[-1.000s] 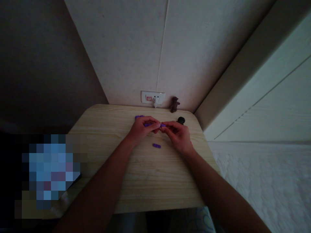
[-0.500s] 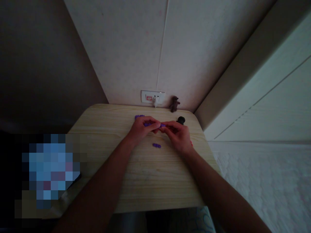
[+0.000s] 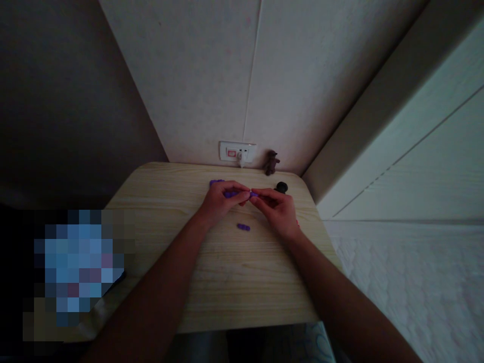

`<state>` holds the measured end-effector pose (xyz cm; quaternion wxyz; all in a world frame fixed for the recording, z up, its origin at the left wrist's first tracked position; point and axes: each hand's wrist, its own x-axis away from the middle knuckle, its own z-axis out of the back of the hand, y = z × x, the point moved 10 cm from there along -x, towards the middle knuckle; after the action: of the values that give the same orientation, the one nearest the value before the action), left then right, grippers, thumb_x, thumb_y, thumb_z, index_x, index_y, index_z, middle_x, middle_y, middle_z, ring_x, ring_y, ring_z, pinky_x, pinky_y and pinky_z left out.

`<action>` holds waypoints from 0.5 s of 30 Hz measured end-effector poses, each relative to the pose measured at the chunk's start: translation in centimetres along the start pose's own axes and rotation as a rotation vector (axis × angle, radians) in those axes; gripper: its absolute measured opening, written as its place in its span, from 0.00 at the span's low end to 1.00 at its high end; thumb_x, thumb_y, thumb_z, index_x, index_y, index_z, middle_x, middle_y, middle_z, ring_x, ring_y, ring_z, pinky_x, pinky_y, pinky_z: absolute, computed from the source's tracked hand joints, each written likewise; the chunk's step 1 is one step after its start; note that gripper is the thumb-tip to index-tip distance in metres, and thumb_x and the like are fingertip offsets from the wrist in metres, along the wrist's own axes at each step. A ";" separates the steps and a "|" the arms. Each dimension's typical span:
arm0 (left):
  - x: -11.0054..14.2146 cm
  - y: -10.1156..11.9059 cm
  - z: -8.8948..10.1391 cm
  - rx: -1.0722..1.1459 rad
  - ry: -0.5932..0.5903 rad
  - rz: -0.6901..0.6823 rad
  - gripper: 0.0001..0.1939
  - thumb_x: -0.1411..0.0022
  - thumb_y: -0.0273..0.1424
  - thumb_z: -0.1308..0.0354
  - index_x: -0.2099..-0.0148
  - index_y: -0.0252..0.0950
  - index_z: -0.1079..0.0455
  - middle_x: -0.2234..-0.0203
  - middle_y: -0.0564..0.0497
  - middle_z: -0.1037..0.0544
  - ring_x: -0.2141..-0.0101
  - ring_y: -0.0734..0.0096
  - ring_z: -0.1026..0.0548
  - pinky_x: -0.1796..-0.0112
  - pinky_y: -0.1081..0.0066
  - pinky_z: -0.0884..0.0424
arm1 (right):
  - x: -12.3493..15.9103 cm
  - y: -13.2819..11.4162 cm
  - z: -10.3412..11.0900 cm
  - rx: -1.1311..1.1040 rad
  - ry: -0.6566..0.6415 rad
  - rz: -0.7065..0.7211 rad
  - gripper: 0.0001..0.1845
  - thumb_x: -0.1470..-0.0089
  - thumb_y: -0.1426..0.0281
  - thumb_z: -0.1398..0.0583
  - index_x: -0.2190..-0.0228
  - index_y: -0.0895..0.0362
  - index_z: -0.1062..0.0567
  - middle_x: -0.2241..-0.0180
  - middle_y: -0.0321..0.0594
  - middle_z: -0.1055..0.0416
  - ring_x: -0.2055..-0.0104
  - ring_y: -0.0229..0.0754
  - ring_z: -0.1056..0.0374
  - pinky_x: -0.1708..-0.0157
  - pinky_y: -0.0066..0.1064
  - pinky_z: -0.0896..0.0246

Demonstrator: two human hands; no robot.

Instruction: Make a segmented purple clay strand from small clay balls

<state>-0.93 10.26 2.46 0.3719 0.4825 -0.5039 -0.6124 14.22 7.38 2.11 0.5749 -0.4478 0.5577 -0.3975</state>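
Above the table, the fingertips of my left hand [image 3: 223, 197] and my right hand [image 3: 278, 207] meet on a small purple piece [image 3: 231, 194] that looks like soft clay. My left hand is closed around its longer part, and my right thumb and forefinger pinch its right end. Its full shape is hidden by the fingers. A short lumpy purple piece [image 3: 244, 227] lies on the wood just in front of my hands. More purple material [image 3: 217, 182] shows behind my left hand. Something small and red [image 3: 297, 223] peeks out beside my right wrist, mostly covered.
The pale wooden table [image 3: 212, 282] stands against the wall. At its back right are a brown animal figurine [image 3: 271, 163] and a black round-topped object [image 3: 281, 187]. A wall socket [image 3: 237, 152] holds a white plug. A blurred-out bright patch [image 3: 81, 262] is at left.
Hardly anything differs. Both hands keep the same hold on the purple piece, with only a very slight shift of the fingers.
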 end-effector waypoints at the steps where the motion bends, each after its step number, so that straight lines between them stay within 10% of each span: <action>1: 0.0 0.1 0.0 -0.002 0.002 -0.004 0.12 0.47 0.37 0.28 0.63 0.35 0.18 0.75 0.51 0.19 0.73 0.72 0.23 0.68 0.71 0.28 | -0.1 0.0 0.1 -0.001 0.016 -0.006 0.15 0.53 0.58 0.26 0.63 0.50 0.15 0.61 0.40 0.17 0.59 0.45 0.21 0.53 0.40 0.24; 15: 0.0 0.5 0.3 -0.090 0.033 -0.019 0.17 0.52 0.40 0.25 0.63 0.35 0.17 0.69 0.48 0.15 0.68 0.66 0.19 0.63 0.67 0.23 | -0.3 0.8 0.9 -0.041 0.082 -0.084 0.18 0.60 0.58 0.23 0.66 0.52 0.15 0.63 0.40 0.16 0.61 0.44 0.20 0.54 0.41 0.22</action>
<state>-1.23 10.28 2.97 0.3958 0.4800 -0.4648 -0.6300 15.06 7.93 1.44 0.5253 -0.4658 0.5692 -0.4279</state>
